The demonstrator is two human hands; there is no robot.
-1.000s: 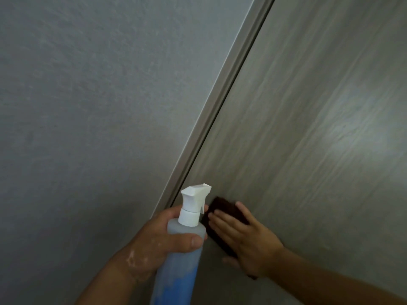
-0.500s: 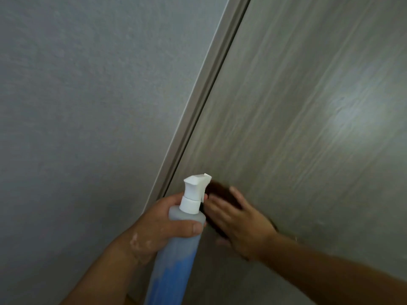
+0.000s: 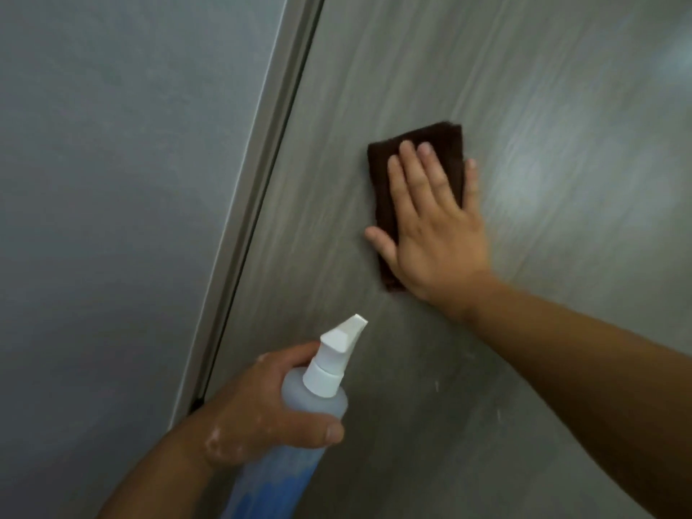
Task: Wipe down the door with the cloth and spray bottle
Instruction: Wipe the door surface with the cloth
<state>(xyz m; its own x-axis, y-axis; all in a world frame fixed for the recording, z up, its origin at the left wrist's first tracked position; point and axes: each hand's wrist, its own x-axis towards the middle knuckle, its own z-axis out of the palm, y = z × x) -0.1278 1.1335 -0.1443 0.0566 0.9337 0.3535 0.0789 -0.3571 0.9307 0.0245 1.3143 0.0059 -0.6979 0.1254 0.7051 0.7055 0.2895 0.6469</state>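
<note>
A grey wood-grain door (image 3: 524, 88) fills the right part of the view. My right hand (image 3: 434, 226) lies flat, fingers spread, pressing a dark brown folded cloth (image 3: 385, 174) against the door's surface. My left hand (image 3: 258, 410) is wrapped around a translucent spray bottle (image 3: 314, 410) with blue liquid and a white nozzle, low in the view. The nozzle points up and right toward the door, below the cloth.
The door's pale frame (image 3: 258, 174) runs diagonally from top centre to bottom left, with a dark gap beside it. A grey textured wall (image 3: 112, 181) fills the left. Small pale specks mark the door (image 3: 436, 385) near the bottle.
My right hand has slid the cloth up and to the right along the door, away from the bottle. My left hand keeps the bottle low near the frame.
</note>
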